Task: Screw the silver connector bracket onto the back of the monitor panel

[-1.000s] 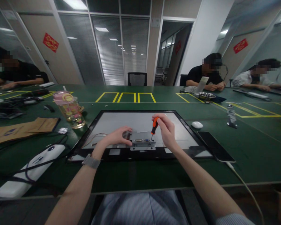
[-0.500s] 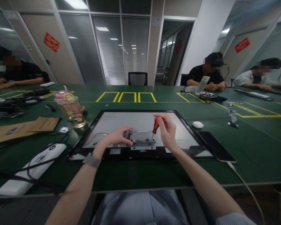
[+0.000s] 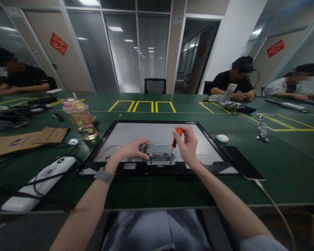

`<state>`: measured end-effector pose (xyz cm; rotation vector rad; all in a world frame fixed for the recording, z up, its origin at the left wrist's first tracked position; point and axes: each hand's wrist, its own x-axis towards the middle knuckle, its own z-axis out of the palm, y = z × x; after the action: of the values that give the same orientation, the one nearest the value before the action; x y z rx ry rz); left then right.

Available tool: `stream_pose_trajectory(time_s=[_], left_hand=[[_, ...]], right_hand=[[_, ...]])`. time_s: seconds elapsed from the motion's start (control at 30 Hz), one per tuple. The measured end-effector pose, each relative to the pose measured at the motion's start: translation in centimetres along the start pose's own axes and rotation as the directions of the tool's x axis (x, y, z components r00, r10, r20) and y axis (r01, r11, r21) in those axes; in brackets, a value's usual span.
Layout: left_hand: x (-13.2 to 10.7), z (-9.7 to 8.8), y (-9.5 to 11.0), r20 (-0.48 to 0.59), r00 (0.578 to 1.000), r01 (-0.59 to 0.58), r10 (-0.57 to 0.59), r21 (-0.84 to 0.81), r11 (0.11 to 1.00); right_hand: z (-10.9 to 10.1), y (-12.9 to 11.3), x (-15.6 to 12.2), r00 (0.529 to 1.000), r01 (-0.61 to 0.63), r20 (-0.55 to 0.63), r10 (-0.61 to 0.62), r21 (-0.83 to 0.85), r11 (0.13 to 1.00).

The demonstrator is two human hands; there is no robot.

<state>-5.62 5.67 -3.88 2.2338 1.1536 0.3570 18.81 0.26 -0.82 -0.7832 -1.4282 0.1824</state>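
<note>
A monitor panel (image 3: 136,134) lies face down on the green table, its grey metal back up inside a black frame. A small metal connector bracket (image 3: 161,155) sits near its front edge. My right hand (image 3: 188,146) is closed round an orange-handled screwdriver (image 3: 176,137), held almost upright with its tip at the bracket's right end. My left hand (image 3: 132,150) rests curled on the panel, fingers pressed against the bracket's left side. A grey watch band is on my left wrist.
A pink-lidded bottle (image 3: 80,118) and brown paper bags (image 3: 28,138) stand left. A white power strip (image 3: 36,186) with black cables lies front left. A white mouse (image 3: 222,138) and a dark phone (image 3: 242,162) with a cable lie right. Other people sit at both far sides.
The screwdriver has tilted slightly and my right hand shifted a little on it, tip staying at the bracket. My head moved, so the scene sits slightly higher. The left hand has stayed put.
</note>
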Motion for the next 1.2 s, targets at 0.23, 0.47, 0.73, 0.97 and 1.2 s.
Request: stream_pose_trajectory(time_s=[0.23, 0.47, 0.73, 0.97, 1.2], left_hand=[[0.0, 0.1, -0.4, 0.0, 1.0, 0.003, -0.003, 0.014, 1.0], [-0.2, -0.1, 0.1, 0.006, 1.0, 0.027, -0.027, 0.007, 1.0], [-0.2, -0.1, -0.1, 0.006, 1.0, 0.012, -0.012, -0.004, 1.0], [-0.1, 0.1, -0.2, -0.004, 1.0, 0.001, -0.001, -0.005, 1.0], [-0.2, 0.0, -0.1, -0.004, 1.0, 0.02, -0.02, 0.01, 1.0]], right_hand=[[-0.2, -0.4, -0.1, 0.999, -0.037, 0.005, 0.037, -0.003, 0.999], [-0.3, -0.3, -0.1, 0.994, -0.093, 0.063, 0.087, 0.098, 0.991], [-0.2, -0.2, 0.1, 0.999, -0.027, 0.031, 0.025, 0.042, 0.999], [-0.4, 0.6, 0.6, 0.968, -0.214, 0.182, 0.171, 0.255, 0.943], [-0.3, 0.5, 0.6, 0.963, -0.236, 0.205, 0.176, 0.318, 0.918]])
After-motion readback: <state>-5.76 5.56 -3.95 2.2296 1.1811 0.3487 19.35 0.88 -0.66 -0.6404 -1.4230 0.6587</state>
